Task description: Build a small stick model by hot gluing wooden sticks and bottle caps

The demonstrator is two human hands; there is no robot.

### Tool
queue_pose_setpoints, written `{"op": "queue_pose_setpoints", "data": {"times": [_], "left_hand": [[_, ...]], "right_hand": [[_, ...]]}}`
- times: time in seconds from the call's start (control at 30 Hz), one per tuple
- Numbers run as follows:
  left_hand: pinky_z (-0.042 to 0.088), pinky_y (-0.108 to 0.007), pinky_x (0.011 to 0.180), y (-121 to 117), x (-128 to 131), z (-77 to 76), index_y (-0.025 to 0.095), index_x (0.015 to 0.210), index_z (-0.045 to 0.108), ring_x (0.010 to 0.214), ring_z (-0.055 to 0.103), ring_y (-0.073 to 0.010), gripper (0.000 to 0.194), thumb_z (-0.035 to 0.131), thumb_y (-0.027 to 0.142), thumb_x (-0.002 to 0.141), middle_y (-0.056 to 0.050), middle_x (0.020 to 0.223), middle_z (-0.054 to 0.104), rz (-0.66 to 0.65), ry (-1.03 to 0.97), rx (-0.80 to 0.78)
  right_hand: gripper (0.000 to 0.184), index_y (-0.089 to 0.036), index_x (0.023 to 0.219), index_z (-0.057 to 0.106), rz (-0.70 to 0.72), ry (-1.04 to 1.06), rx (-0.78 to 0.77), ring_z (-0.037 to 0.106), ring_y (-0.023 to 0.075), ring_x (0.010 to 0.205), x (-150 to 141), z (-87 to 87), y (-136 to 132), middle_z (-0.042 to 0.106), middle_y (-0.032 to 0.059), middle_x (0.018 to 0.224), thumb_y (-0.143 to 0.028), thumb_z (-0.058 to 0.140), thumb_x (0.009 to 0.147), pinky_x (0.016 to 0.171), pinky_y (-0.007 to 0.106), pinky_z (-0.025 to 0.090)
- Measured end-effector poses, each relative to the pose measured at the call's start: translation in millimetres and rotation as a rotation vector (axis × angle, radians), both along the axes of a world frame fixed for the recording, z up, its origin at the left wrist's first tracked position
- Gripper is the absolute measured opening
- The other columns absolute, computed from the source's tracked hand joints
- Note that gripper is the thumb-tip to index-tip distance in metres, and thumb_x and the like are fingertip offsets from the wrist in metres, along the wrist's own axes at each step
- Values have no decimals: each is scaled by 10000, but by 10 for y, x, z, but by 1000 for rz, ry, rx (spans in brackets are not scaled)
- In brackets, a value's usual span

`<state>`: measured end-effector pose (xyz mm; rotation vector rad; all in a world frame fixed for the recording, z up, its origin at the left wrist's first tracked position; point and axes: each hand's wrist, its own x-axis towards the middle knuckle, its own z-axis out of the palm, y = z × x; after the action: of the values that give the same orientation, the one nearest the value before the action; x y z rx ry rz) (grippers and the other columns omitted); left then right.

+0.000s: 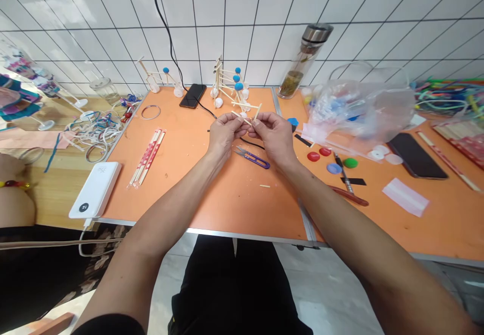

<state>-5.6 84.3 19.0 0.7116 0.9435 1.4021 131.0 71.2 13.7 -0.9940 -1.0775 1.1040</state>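
My left hand (226,132) and my right hand (273,135) meet over the middle of the orange table, fingertips pinched close together. Between them is a small frame of thin wooden sticks (245,105), gripped at its lower part by both hands; the joints under my fingertips are hidden. Just below lies a pair of purple-handled thread snips (252,158), with a short cut stick piece (264,186) nearer the front edge. Behind my hands stands a wooden stick model (223,80) with blue and white round caps. A smaller stick model (161,77) stands further left.
On the left are wrapped chopsticks (148,157), a white power bank (96,189) and a phone (192,96). A glass bottle (298,65) stands against the tiled wall. To the right lie a plastic bag (359,110), coloured caps (325,151), a pen (343,172) and another phone (416,156).
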Motion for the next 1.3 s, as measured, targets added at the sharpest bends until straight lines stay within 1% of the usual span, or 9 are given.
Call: {"op": "queue_pose_setpoints", "data": {"times": [0.17,0.33,0.43,0.57,0.73,0.8,0.97,1.1,1.3], "left_hand": [[610,-201,709,-26,40,-16,173,779,694,671,757,-93,273,745,75,1028,-21,773,796,-3,19,18],[625,-202,709,-50,57,-51,173,814,685,674,771,-99,235,757,86,1020,-8,774,800,-25,30,40],[626,-200,700,-67,69,-50,175,823,676,665,772,-96,239,724,68,1031,2,751,796,-38,34,47],[623,-198,700,-87,85,-33,182,821,654,652,763,-93,242,733,58,1013,11,731,786,-42,61,60],[619,-199,712,-106,102,-34,187,815,647,649,759,-93,230,762,72,978,12,743,784,-41,89,59],[615,-199,704,-111,105,-39,186,813,649,649,761,-95,225,769,73,966,9,756,791,-45,85,63],[602,-183,693,-127,113,-33,188,808,652,656,765,-87,231,748,73,984,13,758,793,-58,88,75],[592,-184,677,-134,121,-23,189,805,659,647,765,-91,239,738,68,996,13,733,780,-51,91,65],[587,-177,674,-112,106,-26,191,808,670,638,754,-80,232,741,64,989,28,735,767,-45,99,67]], "right_hand": [[204,-213,905,752,-7,6,43,761,100,752,47,-74,26,779,-23,862,-282,943,914,727,200,682],[404,-228,933,730,11,-47,114,783,134,772,127,-216,61,769,-26,876,-508,997,816,766,276,722],[451,-235,942,728,7,-53,136,792,153,783,157,-260,56,771,-21,869,-569,992,794,790,316,735],[382,-241,938,722,-26,-70,153,806,170,786,152,-281,48,782,-15,861,-521,956,824,784,335,736],[208,-241,894,709,-84,-117,177,789,154,724,137,-298,57,766,-34,820,-342,875,822,705,293,699],[175,-243,883,698,-95,-130,204,777,145,702,141,-302,61,751,-46,801,-301,851,819,692,281,681],[164,-241,874,690,-95,-146,225,776,145,694,163,-290,54,749,-45,779,-275,846,838,683,270,651],[152,-238,865,701,-73,-118,180,792,157,714,174,-261,38,751,-40,764,-283,846,859,695,280,670],[167,-242,867,709,-41,-109,166,783,137,731,177,-253,29,749,-43,773,-320,854,894,741,278,689]]}}
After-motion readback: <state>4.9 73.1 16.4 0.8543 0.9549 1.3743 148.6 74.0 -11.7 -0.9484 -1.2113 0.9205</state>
